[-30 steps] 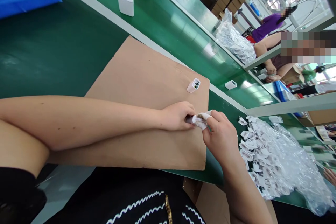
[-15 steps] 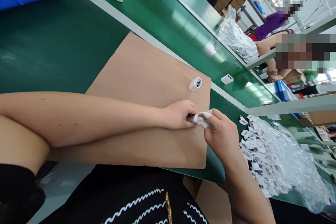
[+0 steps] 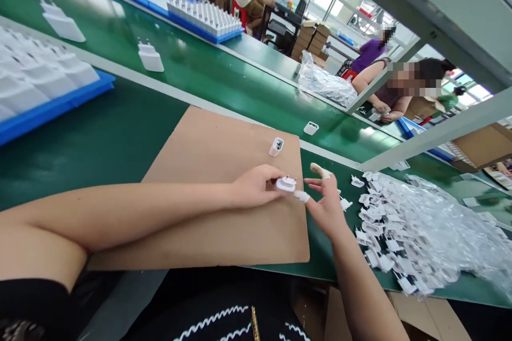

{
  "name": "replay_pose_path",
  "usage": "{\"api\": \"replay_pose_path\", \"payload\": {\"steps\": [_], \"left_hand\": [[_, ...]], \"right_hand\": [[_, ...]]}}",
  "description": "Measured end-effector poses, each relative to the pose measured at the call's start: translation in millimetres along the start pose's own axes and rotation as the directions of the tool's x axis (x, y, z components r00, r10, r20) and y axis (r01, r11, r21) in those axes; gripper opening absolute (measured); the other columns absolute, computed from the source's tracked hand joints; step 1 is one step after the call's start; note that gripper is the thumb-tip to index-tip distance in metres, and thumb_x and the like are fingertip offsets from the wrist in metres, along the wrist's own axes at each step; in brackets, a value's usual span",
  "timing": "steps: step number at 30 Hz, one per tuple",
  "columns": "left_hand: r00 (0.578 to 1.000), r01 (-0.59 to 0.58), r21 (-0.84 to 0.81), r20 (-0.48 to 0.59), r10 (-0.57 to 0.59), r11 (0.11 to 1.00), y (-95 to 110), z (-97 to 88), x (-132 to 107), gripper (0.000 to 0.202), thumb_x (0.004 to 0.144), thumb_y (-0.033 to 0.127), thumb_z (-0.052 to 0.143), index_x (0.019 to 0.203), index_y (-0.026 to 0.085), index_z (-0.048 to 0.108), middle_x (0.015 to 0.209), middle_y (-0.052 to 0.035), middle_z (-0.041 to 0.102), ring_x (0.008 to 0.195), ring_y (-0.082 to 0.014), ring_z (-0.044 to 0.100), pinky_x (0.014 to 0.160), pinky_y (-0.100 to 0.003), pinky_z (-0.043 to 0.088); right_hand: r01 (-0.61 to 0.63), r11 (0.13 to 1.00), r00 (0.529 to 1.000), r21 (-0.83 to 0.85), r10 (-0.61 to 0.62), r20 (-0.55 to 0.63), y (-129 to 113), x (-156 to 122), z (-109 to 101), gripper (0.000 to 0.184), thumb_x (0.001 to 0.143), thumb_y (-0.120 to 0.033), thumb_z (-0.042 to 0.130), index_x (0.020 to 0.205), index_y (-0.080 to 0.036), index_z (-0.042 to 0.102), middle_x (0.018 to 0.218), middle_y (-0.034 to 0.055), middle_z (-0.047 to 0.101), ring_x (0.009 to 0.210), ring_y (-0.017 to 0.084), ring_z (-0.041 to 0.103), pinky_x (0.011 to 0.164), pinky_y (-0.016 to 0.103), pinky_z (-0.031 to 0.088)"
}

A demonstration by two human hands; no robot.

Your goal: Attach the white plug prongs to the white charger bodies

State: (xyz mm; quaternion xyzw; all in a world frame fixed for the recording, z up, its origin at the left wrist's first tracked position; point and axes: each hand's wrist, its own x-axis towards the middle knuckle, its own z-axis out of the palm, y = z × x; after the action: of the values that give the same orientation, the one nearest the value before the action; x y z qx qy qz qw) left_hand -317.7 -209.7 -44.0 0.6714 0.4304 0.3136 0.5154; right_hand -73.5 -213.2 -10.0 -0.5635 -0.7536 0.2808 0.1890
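My left hand [image 3: 258,186] is closed on a white plug adapter [image 3: 285,185], held over the right part of a cardboard sheet [image 3: 224,144]. Two small metal pins stick out of the adapter's far end. Just to its right, my right hand [image 3: 326,200] is open, with thumb and fingers apart. White covers wrap the tips of its thumb and one finger. Beyond my left hand, a white adapter housing [image 3: 276,147] stands on the cardboard, its open end showing parts inside. Another white housing [image 3: 311,128] lies on the green strip past the cardboard.
At right, many white plug pieces [image 3: 384,224] spill from a clear plastic bag [image 3: 440,240]. A blue tray [image 3: 100,82] of white adapters stands at left. Two adapters [image 3: 151,57] sit on the green strip. A metal post [image 3: 432,128] crosses at right; a co-worker [image 3: 396,85] sits beyond.
My right hand has opened and come away from the piece in my left hand, so the adapter now shows. The view has swung, bringing more of the left tray and far tables into sight.
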Motion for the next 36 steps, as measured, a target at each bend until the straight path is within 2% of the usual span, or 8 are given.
{"api": "replay_pose_path", "payload": {"steps": [7, 15, 18, 21, 24, 27, 30, 36], "left_hand": [[0.880, 0.266, 0.216, -0.453, -0.145, 0.939, -45.5, -74.6, 82.3, 0.032, 0.084, 0.041, 0.072, 0.110, 0.023, 0.069, 0.112, -0.0044, 0.074, 0.098, -0.0212, 0.066, 0.086, -0.030, 0.051], [0.732, 0.664, 0.421, -0.532, -0.425, 0.617, -92.1, -114.8, 161.5, 0.054, 0.070, 0.038, 0.079, 0.118, 0.018, 0.063, 0.125, -0.0135, 0.068, 0.121, -0.0357, 0.058, 0.101, -0.043, 0.043], [0.671, 0.671, 0.470, -0.713, -0.201, 0.573, -77.2, -104.6, 171.3, 0.082, 0.070, 0.050, 0.078, 0.139, 0.015, 0.050, 0.150, -0.0157, 0.049, 0.145, -0.0408, 0.032, 0.117, -0.051, 0.028], [0.824, 0.431, 0.606, -0.566, -0.019, 0.668, -67.8, -87.2, 191.0, 0.083, 0.081, 0.054, 0.069, 0.152, 0.021, 0.040, 0.160, -0.0086, 0.038, 0.150, -0.0369, 0.021, 0.123, -0.048, 0.021], [0.968, 0.245, 0.663, -0.212, -0.137, 0.708, -73.5, -66.1, 220.3, 0.086, 0.075, 0.044, 0.074, 0.152, 0.019, 0.045, 0.162, -0.0121, 0.042, 0.150, -0.0395, 0.029, 0.122, -0.046, 0.026], [0.941, 0.281, 0.662, -0.047, -0.336, 0.694, -80.7, -49.2, 244.5, 0.073, 0.073, 0.033, 0.073, 0.141, 0.014, 0.058, 0.150, -0.0163, 0.057, 0.139, -0.0382, 0.049, 0.113, -0.042, 0.039], [0.925, 0.344, 0.643, -0.106, -0.365, 0.684, -69.8, -44.5, 245.7, 0.048, 0.075, 0.032, 0.069, 0.121, 0.017, 0.069, 0.130, -0.0138, 0.070, 0.120, -0.0348, 0.063, 0.097, -0.037, 0.049], [0.966, 0.247, 0.498, -0.196, -0.170, 0.831, 12.5, -38.4, 152.2, 0.036, 0.074, 0.037, 0.069, 0.106, 0.021, 0.063, 0.106, -0.0074, 0.073, 0.087, -0.0248, 0.067, 0.072, -0.032, 0.050]], "right_hand": [[-0.206, 0.852, 0.979, -0.482, 0.184, -0.093, 86.9, -10.1, -22.0, 0.034, 0.088, -0.036, 0.066, 0.116, -0.018, 0.071, 0.109, 0.0142, 0.066, 0.097, 0.029, 0.061, 0.082, 0.043, 0.049], [-0.334, 0.932, 0.937, -0.143, 0.311, -0.161, 77.8, -8.6, -23.2, 0.037, 0.095, -0.042, 0.056, 0.116, -0.016, 0.072, 0.107, 0.0107, 0.064, 0.086, 0.023, 0.065, 0.075, 0.038, 0.053], [-0.411, 0.886, 0.880, 0.215, 0.447, -0.159, 70.2, -6.1, -23.3, 0.050, 0.089, -0.046, 0.065, 0.131, -0.018, 0.066, 0.120, 0.0132, 0.066, 0.095, 0.024, 0.069, 0.084, 0.042, 0.057], [-0.448, 0.696, 0.830, 0.561, 0.557, -0.028, 61.9, -2.8, -19.6, 0.048, 0.082, -0.040, 0.070, 0.126, -0.023, 0.070, 0.124, 0.0103, 0.071, 0.102, 0.024, 0.071, 0.095, 0.045, 0.057], [-0.405, 0.420, 0.821, 0.812, 0.558, 0.121, 52.9, 0.0, -16.6, 0.034, 0.076, -0.033, 0.070, 0.107, -0.023, 0.077, 0.116, 0.0070, 0.076, 0.112, 0.026, 0.070, 0.100, 0.045, 0.058], [-0.355, 0.236, 0.817, 0.905, 0.549, 0.178, 47.9, 2.3, -17.3, 0.030, 0.072, -0.032, 0.078, 0.099, -0.021, 0.077, 0.110, 0.0064, 0.077, 0.115, 0.026, 0.070, 0.101, 0.044, 0.058], [-0.325, 0.174, 0.808, 0.929, 0.562, 0.177, 47.7, 3.5, -20.9, 0.036, 0.064, -0.034, 0.091, 0.094, -0.022, 0.075, 0.105, 0.0039, 0.076, 0.114, 0.026, 0.072, 0.100, 0.042, 0.058], [-0.342, 0.185, 0.798, 0.921, 0.575, 0.181, 45.9, 2.9, -25.7, 0.048, 0.057, -0.040, 0.098, 0.098, -0.025, 0.078, 0.106, 0.0050, 0.079, 0.108, 0.026, 0.073, 0.094, 0.040, 0.059]]}}
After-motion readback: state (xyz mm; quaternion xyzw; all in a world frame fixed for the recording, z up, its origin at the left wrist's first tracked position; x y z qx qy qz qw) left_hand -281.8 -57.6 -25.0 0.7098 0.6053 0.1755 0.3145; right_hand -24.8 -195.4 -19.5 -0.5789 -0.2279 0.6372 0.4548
